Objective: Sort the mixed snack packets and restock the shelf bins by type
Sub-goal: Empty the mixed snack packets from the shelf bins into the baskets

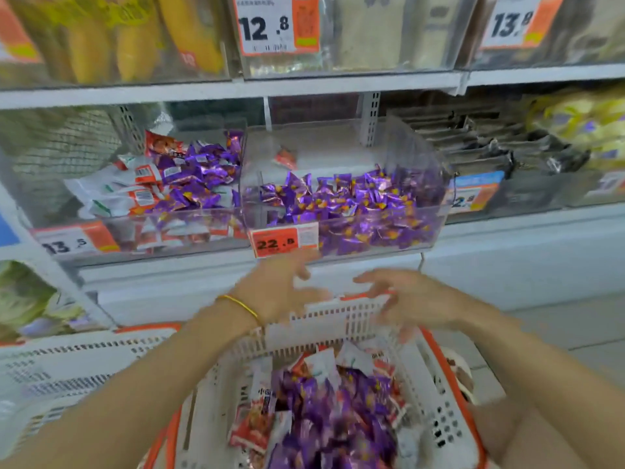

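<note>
A white basket with orange rim (341, 319) stands below me, filled with mixed purple packets (341, 404) and red-and-white packets (253, 431). Straight ahead, a clear bin (389, 231) holds purple packets (355, 204) and one stray red packet (285, 157). The clear bin to its left (189, 231) holds white-and-red packets (125, 191) mixed with purple ones (199, 174). My left hand (277, 292) and my right hand (412, 302) hover over the basket's far rim, fingers spread, holding nothing. Both are motion-blurred.
A second white basket (67, 363) sits at the left. Price tags reading 22.8 (282, 242) and 13.5 (72, 240) hang on the bin fronts. Bins of dark packets (480, 147) stand at the right, and an upper shelf (236, 84) carries yellow packets.
</note>
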A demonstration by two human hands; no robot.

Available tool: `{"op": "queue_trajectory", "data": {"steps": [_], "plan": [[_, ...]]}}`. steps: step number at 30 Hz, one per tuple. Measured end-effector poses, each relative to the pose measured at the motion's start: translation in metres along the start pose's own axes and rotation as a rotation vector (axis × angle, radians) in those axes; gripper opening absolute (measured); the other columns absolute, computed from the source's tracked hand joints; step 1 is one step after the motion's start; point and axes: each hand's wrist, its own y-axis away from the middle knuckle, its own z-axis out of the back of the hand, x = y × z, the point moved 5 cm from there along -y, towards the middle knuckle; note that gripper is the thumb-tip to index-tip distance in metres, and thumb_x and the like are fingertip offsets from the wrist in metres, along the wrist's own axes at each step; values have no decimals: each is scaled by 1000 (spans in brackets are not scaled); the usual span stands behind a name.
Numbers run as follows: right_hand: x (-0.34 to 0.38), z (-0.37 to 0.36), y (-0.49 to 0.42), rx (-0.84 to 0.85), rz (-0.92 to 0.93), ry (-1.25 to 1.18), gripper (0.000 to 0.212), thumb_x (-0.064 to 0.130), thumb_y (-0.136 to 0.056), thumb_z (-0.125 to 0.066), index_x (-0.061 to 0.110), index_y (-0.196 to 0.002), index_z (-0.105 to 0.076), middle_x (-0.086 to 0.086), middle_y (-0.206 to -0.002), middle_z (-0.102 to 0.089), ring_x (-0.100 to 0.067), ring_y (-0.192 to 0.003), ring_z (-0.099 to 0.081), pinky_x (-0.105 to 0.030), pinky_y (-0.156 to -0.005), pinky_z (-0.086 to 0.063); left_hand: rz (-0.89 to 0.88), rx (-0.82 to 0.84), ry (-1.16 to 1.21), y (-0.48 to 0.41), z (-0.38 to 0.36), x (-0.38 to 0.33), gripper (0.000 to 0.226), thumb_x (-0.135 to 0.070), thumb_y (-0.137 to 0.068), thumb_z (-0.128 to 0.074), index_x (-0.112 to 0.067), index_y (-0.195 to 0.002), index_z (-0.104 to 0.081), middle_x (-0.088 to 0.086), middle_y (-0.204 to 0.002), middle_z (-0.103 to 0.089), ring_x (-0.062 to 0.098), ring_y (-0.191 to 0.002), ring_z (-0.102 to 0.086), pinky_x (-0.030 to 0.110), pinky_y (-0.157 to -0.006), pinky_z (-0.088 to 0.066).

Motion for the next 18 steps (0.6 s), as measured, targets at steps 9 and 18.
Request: {"op": "queue_trajectory", "data": {"steps": [9,18], "plan": [[19,147,-137,-16,-175,679,100,51,-73,-74,27,-151,-16,1,-158,-19,-22,-141,-26,-27,-102,-33,210,231,-512,-161,67,8,99,-58,-78,-63,-24,-151,-7,-1,-157,-16,21,-142,-23,33,-112,-27],[-21,143,-195,107,-241,853,121,64,-59,-77,38,-150,-3,-10,-156,-8,-34,-142,-20,-48,-111,-32,308,269,-644,-212,48,52,130,-70,-55,-73,-30,-149,7,8,-155,-20,30,-139,-29,42,-111,-30]]}}
